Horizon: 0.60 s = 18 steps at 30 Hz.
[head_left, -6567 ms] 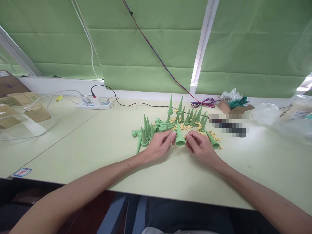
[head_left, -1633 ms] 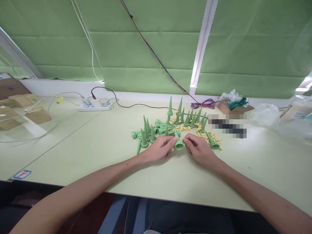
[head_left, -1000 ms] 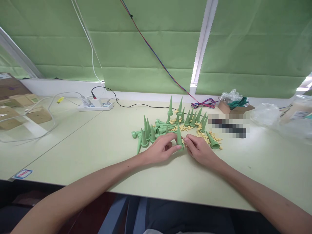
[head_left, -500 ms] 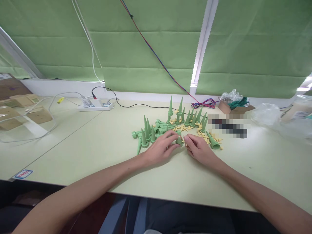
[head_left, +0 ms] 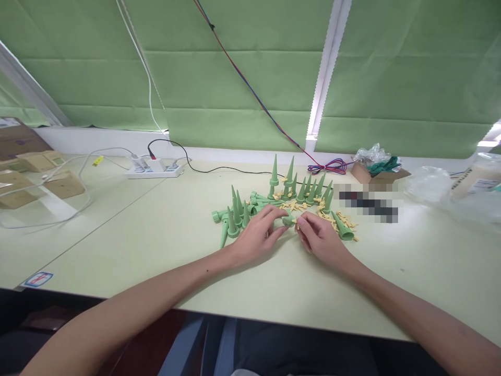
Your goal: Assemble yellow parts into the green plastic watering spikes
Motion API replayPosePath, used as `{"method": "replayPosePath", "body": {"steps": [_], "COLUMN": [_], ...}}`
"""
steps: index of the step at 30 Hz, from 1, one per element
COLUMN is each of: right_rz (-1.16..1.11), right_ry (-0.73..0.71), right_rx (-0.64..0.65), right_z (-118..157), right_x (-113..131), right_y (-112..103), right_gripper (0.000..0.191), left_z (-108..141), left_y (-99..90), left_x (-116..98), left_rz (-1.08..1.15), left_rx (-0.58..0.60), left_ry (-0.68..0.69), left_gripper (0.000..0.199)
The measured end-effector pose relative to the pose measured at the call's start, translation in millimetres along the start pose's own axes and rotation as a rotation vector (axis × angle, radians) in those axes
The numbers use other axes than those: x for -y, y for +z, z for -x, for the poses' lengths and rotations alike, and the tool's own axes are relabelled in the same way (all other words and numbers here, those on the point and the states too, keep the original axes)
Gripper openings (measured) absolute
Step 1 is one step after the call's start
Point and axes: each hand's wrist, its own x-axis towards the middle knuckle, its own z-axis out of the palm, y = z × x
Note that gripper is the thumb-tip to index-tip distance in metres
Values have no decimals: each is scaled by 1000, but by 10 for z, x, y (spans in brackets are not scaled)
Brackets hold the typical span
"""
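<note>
My left hand grips a green plastic spike between thumb and fingers, its far part partly hidden by them. My right hand pinches a small yellow plastic piece at the spike's side; whether it is seated in the spike I cannot tell. Several green cone spikes stand or lie beyond my left hand, and others stand upright farther back. A scatter of yellow pieces lies among them. One green spike lies on its side by my right hand.
At the back left a white power strip has cables plugged in. Brown cardboard pieces lie at the far left. On the right are an open cardboard box, clear plastic bags and a blurred-out dark object.
The green spike in my left hand has tilted and risen slightly. The yellow piece now shows more plainly between my right fingertips and the spike. Both hands stay close together.
</note>
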Motion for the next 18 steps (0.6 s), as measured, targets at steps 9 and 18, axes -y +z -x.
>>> {"method": "replayPosePath", "body": {"steps": [9,18], "right_rz": [-45,111], "right_ry": [-9,-63], "right_rx": [-102,-27], "right_z": [-12,10], "right_x": [-24,14], "right_y": [-17,-24], "right_gripper": [39,34], "left_z": [-28,-19], "left_y": [-58,-48], "left_x": [-145,-166], "left_rz": [349,587], "left_rx": [66,203], "left_ry": [-302,-408], "left_gripper": [34,54]}}
